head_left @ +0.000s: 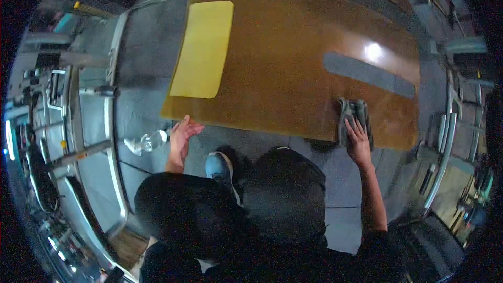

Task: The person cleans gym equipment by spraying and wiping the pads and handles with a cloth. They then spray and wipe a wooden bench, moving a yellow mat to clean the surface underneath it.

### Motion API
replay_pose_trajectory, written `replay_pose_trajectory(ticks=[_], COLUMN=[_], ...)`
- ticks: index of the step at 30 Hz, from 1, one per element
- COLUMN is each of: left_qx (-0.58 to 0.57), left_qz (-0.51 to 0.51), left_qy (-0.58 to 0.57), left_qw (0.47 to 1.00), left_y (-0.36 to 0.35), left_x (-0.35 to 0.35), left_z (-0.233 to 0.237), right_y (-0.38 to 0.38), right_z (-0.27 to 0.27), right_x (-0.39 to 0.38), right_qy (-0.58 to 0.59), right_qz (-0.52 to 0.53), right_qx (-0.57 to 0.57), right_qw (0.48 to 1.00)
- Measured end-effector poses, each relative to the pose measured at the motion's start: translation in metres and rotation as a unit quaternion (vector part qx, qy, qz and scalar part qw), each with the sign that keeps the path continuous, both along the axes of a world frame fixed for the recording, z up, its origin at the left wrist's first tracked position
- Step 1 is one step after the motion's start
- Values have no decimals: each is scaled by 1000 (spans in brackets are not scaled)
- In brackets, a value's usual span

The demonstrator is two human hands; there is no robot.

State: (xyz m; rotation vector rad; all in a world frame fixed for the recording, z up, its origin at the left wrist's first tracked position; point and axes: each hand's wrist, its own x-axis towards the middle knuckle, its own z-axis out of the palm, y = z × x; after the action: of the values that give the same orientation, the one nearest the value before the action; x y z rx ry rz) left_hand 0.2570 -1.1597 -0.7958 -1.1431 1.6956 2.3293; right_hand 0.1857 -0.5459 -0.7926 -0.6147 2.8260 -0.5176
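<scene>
A large brown, glossy panel (277, 63) stretches out in front of me, with a yellow rectangle (203, 50) at its left end and a long grey strip (369, 73) at its right. My right hand (358, 139) presses on a folded grey cloth (354, 109) lying over the panel's near right part, fingers stretched along it. At the near left edge of the panel is my left hand (182, 139), fingers apart, nothing visible in it. A clear spray bottle (149, 141) lies just left of that hand.
Metal frames (109, 126) run along the left side, and another metal rail (445, 141) stands at the right. My shoe (220, 167) is on the grey tiled floor (343, 220) below the panel's near edge. A bright light reflection shows on the panel.
</scene>
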Motion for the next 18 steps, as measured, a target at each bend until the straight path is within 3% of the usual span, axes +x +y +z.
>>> replay_pose_trajectory(ticks=[2,6,7,8,9,10,11,12,14,15,16,17,18], left_qx=[8,-3,-36,-33,-142,-247,-266,-229,-3,66,-145,-375,-370], left_qz=[-3,-28,-36,-35,-174,-311,-297,-208,86,169,42,-30,-35], left_qy=[-49,-5,-49,-52,-121,-183,-195,-193,-127,-109,-28,39,37], left_qw=[999,1000,998,997,967,899,896,931,988,977,988,926,928], left_y=[0,4,8,-10,-45,-83,-114,-148,-239,-274,-224,-162,-153], left_x=[5,44,52,77,114,147,169,193,234,243,209,163,143], left_z=[7,4,15,-9,-56,-93,-111,-124,-154,-163,-98,-16,5], right_y=[5,8,12,10,7,3,4,3,4,19,44,57,63], right_z=[6,30,34,40,49,54,53,51,45,22,-14,-36,-52], right_x=[4,15,18,20,23,28,35,41,57,64,73,82,90], right_qy=[-35,-40,-38,-41,-41,-41,-51,-52,-96,-98,-94,-91,-103], right_qz=[-21,-56,-54,-53,-51,-51,-65,-70,-75,-79,-58,-36,-35], right_qx=[43,66,78,82,68,53,61,65,82,87,122,157,170], right_qw=[998,995,995,994,996,996,995,994,989,988,986,983,980])
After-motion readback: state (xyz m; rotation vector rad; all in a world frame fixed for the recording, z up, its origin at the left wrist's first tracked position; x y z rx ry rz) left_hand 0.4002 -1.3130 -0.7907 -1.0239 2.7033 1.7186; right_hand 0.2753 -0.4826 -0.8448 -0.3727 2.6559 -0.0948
